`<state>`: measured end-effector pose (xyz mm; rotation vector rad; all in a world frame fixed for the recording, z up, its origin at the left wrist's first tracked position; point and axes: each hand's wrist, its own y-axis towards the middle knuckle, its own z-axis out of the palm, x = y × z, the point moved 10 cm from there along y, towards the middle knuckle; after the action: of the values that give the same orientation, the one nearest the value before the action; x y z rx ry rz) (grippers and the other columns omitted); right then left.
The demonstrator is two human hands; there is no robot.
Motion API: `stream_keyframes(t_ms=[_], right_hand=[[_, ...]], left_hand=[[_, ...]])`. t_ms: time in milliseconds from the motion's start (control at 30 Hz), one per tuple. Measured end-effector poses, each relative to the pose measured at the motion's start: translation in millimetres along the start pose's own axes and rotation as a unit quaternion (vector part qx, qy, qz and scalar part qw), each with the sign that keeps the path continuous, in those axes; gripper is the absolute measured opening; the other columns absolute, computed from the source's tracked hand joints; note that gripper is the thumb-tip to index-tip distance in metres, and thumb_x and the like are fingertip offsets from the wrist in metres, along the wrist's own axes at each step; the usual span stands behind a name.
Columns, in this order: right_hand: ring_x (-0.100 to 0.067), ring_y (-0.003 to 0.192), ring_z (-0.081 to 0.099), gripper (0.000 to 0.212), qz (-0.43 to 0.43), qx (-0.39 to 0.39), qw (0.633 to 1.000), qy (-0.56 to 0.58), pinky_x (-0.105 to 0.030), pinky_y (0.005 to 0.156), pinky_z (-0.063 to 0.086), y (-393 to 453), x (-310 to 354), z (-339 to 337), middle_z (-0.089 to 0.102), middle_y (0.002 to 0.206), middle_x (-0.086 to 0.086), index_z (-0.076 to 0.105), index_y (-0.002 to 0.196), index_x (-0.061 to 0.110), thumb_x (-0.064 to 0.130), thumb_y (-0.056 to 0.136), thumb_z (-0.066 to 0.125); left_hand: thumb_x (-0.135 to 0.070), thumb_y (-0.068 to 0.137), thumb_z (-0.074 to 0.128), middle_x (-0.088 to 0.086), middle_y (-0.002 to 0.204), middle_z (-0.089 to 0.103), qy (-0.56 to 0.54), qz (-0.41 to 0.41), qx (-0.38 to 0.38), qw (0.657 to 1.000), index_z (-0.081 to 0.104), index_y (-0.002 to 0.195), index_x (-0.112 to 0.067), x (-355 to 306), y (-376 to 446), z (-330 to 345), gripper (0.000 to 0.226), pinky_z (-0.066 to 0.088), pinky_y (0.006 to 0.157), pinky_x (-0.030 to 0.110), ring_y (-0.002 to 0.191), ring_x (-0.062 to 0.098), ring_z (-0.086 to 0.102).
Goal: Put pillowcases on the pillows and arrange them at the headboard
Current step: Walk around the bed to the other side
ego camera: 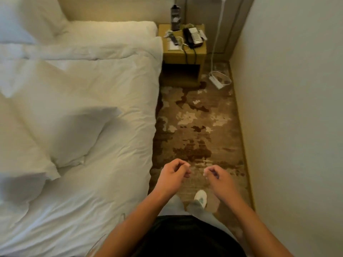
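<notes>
Person stands in the aisle between bed and right-hand wall, looking down. Left hand [174,175] and right hand [216,176] are both out in front over the carpet [194,127], fingers loosely curled, holding nothing; they sit near each other but apart, clear of the bedding. Task things lie to the left: one pillow [74,134] loose on the duvet [111,86] mid-bed, tilted with a corner pointing right; another pillow [18,184] at the near left edge, partly out of view; a further pillow [115,31] flat at the far end by the headboard [115,8]. Cannot tell which are already cased, all white on white. No separate pillowcase identifiable. Likely step: turn left and reach for the mid-bed pillow. To do it well, take it by a short end with both hands, find the case opening first, and work on the bed so nothing drags on the floor. Surface: duvet soft and rumpled, poor support for pressing. Room: narrow aisle, patterned brown carpet; bedside table [183,52] at the far end carrying a phone [193,37] and cords; white cable and power strip [216,81] on the floor by the wall, a trip risk if walking toward the headboard.
</notes>
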<state>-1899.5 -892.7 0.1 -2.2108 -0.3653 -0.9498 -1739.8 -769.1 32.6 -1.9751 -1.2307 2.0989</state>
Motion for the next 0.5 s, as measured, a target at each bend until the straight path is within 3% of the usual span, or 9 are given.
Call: stream_keyframes(t_ms=[267,500], right_hand=[[0.001,0.083,0.067,0.014,-0.153,0.140,0.974,-0.088,-0.021,0.067,0.048,177,180,23,0.072,0.089,0.023,0.071,0.091,0.037,0.042,0.098,0.061],[0.001,0.083,0.067,0.012,-0.171,0.191,0.954,-0.158,-0.022,0.071,0.051,295,273,76,0.073,0.088,0.015,0.070,0.093,0.038,0.042,0.099,0.060]], left_hand=[[-0.043,0.094,0.057,-0.007,0.092,0.077,-0.111,-0.049,-0.172,0.977,0.072,0.091,-0.041,-30,85,-73,0.015,0.055,0.076,0.025,0.086,0.007,0.073],[-0.036,0.099,0.057,-0.009,0.090,0.076,-0.186,-0.071,-0.246,0.949,0.072,0.097,-0.032,-71,185,-159,0.016,0.059,0.086,0.032,0.087,0.008,0.072]])
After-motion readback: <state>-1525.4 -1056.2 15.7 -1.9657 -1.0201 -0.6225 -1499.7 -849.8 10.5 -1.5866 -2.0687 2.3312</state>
